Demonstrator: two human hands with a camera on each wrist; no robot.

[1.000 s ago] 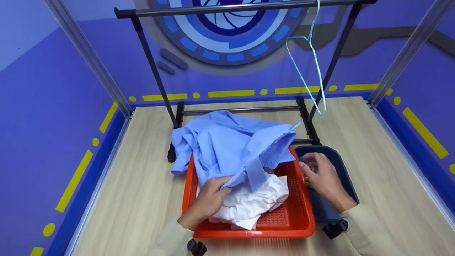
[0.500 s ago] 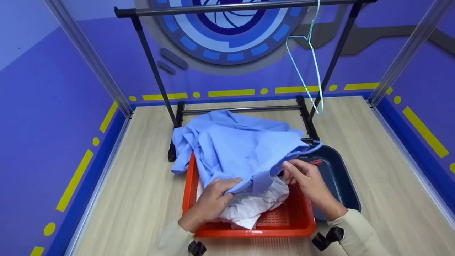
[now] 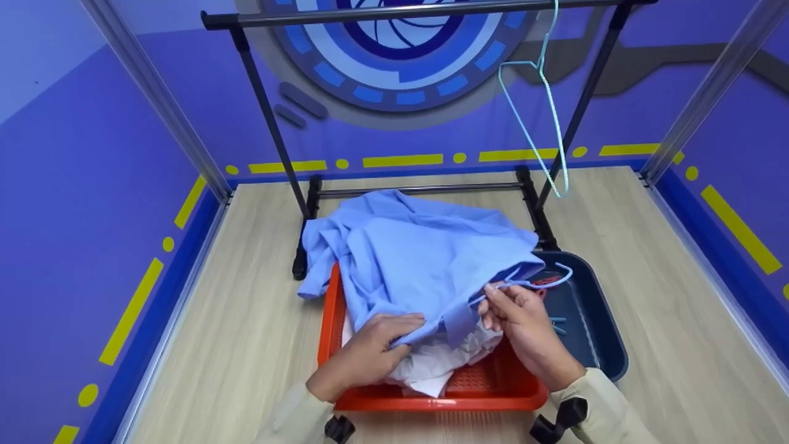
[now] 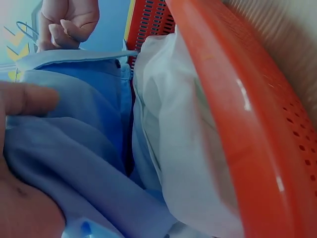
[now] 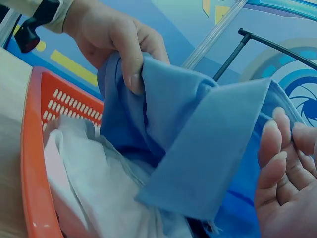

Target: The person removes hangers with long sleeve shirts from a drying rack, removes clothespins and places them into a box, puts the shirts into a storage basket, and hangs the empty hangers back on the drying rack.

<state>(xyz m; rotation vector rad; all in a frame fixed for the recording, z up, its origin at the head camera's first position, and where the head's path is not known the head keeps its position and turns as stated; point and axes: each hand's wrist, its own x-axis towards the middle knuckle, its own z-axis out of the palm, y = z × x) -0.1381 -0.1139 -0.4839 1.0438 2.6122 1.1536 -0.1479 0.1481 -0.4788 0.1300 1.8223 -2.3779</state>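
Observation:
A light blue shirt (image 3: 407, 253) lies bunched over a red perforated basket (image 3: 431, 404). My left hand (image 3: 363, 348) grips the near part of the shirt, its thumb folded over the fabric in the right wrist view. At the shirt's right-hand opening, my right hand (image 3: 530, 327) pinches a blue hanger (image 3: 542, 285) between thumb and fingers. The hanger's hook points right, over a dark basin; its other end is hidden by the shirt. Under the shirt, crumpled white cloth (image 4: 168, 109) sits in the basket.
Right of the basket stands a dark blue basin (image 3: 592, 320), holding teal clips (image 3: 558, 324) and something red. Behind, a black clothes rack (image 3: 394, 11) carries one pale green hanger (image 3: 556, 114) at its right. Walls close in both sides.
My right hand has come left from over the basin to the shirt's opening, and the hanger's hook has swung down and right. The left hand keeps its grip on the shirt.

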